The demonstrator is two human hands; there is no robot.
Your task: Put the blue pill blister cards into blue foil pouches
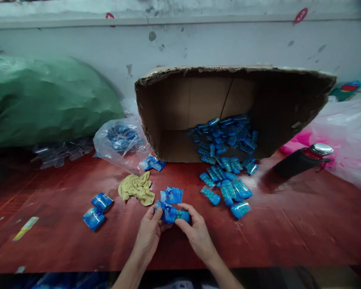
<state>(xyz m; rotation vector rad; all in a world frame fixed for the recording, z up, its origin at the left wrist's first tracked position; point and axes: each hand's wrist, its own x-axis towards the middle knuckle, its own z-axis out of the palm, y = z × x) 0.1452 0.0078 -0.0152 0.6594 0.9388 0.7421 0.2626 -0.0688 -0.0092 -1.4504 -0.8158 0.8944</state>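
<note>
My left hand (152,226) pinches a blue printed sleeve (168,212) between thumb and fingers. From its right end sticks out a blue bottle-shaped piece with dark dots (183,216), which my right hand (197,230) grips by thumb and forefinger. The two things meet, the piece seeming partly inside the sleeve. Just beyond my hands lie flat blue printed sleeves (171,195). To the right is a loose group of clear-wrapped blue pieces (228,188). On the left rest two filled blue packs (94,218), touching each other.
A cardboard box (174,146) lies on its side at the back, blue pieces spilling out. A yellow cloth (136,188), a clear bag of blue sleeves (120,140), a dark flask (301,160), a green sack (48,100) and a yellow-white strip (26,228) are on the red table (282,233).
</note>
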